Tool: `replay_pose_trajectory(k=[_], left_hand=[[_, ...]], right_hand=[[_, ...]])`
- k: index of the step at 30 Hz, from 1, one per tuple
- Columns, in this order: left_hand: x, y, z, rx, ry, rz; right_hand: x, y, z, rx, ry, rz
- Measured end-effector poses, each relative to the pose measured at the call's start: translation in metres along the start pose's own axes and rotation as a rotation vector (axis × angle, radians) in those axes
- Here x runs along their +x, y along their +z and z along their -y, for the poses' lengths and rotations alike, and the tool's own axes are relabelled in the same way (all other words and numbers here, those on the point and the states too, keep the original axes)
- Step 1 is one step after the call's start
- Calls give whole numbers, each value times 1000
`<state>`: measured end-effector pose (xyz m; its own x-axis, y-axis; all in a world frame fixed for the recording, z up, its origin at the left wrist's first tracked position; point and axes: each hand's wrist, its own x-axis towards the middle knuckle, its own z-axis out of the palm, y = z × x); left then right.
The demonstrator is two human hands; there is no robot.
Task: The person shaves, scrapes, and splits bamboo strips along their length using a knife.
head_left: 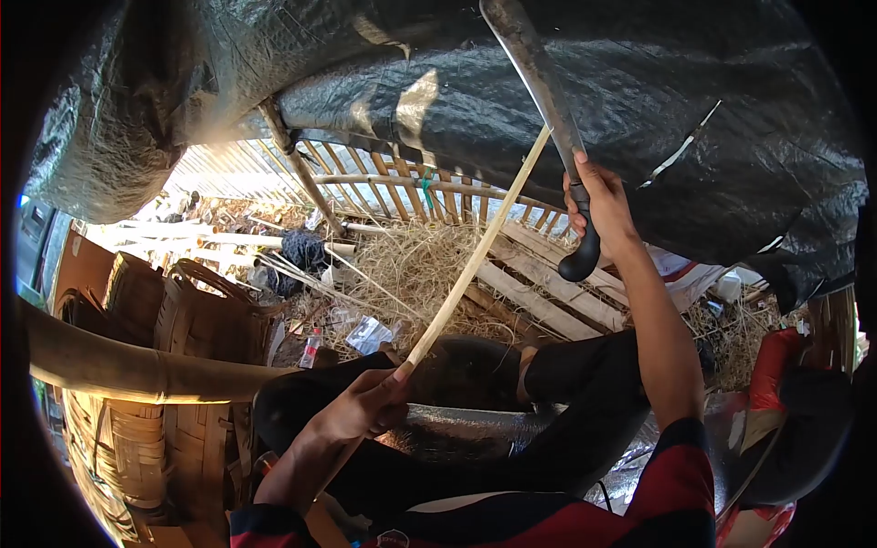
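My right hand [598,203] is closed around the black handle of a machete [541,78], whose wide blade points up and to the left. Low in the middle, my left hand [367,405] grips the lower end of a pale bamboo strip [475,256]. The strip slants up to the right, and its top end meets or passes close to the blade's edge just above the handle; whether they touch is hard to tell. My dark-trousered legs lie beneath both hands.
A thick bamboo pole [137,367] crosses the left side above woven baskets [187,447]. Black plastic sheeting [365,55] hangs overhead. Beyond lie straw [420,265], wooden slats [548,279], a bottle [311,349] and a slatted bamboo fence [384,187]. Something red [773,367] is at right.
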<state>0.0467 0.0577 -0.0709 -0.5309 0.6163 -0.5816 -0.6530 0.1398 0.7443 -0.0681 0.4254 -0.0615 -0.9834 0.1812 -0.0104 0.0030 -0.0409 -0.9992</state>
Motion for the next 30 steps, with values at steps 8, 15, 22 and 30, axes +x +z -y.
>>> replay_pose_trajectory(k=[8,15,22,30], left_hand=[[2,2,0,11,-61,78],[9,6,-7,-72,-6,31],[0,-2,1,-129,-28,12],[6,0,1,-150,-92,129]], right_hand=[[-12,-2,2,145,-13,2],[-48,32,-13,-273,146,368],[-16,34,-7,-71,6,97],[-5,14,-5,140,-34,68]])
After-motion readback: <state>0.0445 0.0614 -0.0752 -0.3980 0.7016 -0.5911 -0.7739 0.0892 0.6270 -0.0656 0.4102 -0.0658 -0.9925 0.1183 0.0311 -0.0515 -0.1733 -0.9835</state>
